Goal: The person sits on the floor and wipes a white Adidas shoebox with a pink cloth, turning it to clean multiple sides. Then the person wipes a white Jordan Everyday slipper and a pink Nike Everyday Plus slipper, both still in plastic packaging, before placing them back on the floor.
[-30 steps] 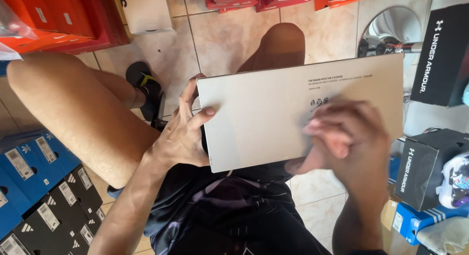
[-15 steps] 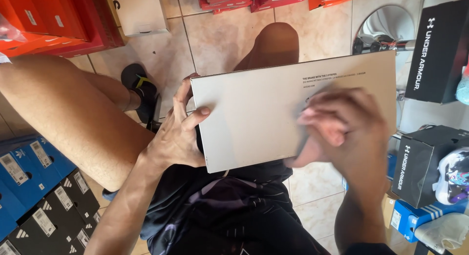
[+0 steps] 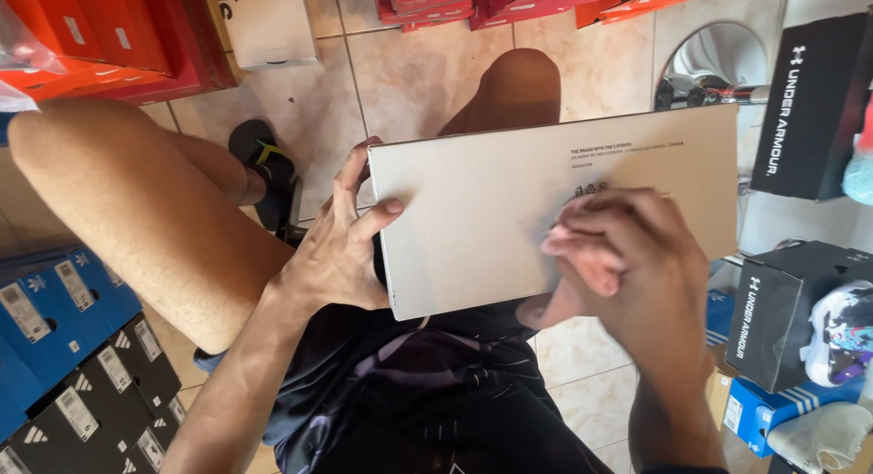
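I see the left hand (image 3: 341, 247) clamped on the cardboard box (image 3: 509, 210) edge, right hand (image 3: 627, 256) fingers curled together against its face

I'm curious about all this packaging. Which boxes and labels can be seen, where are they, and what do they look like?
Pale grey cardboard box: centre, held by left hand and right hand.
Red-orange boxes: top left, stacked.
Blue boxes: lower left, white labels.
Black boxes: bottom left, white labels.
Black box: upper right, white lettering.
Black open box: right.

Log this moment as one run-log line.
left hand: grips left end of pale cardboard box | right hand: fingers bunched against box's face
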